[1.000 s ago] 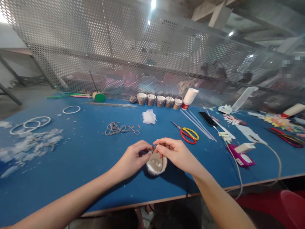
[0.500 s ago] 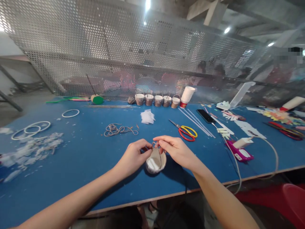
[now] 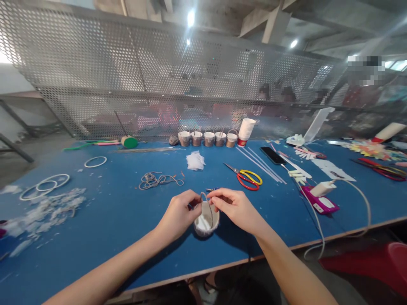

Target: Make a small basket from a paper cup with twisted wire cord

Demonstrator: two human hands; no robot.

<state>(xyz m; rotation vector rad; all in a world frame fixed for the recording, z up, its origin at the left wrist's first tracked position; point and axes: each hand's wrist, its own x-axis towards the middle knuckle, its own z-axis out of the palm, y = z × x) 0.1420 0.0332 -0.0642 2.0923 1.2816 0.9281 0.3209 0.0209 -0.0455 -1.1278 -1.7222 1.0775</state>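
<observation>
A small paper cup [image 3: 203, 232], wrapped on its outside in greyish material, stands at the table's front, between my hands. Over its white inside arches a thin cord handle [image 3: 210, 212]. My left hand [image 3: 182, 211] is closed in a pinch at the handle's left side, its fingertips partly hidden. From the other side, my right hand [image 3: 234, 208] pinches the upper right of the handle between thumb and fingers. Just beyond lies a small dark-tipped item [image 3: 211, 189], partly hidden by my fingers.
Scissors [image 3: 244, 176] lie ahead right, a loose grey cord [image 3: 159, 180] ahead left, white paper pieces [image 3: 195, 161] between. Several handled cups [image 3: 209, 139] line the back beside stacked cups [image 3: 246, 131]. A phone [image 3: 272, 155] and purple power strip [image 3: 321, 205] are right; white rings [image 3: 46, 185] left.
My view has shifted slightly. The right hand has drawn back a little from the left, and more of the handle's arch shows. A small item behind the fingers has come into sight.
</observation>
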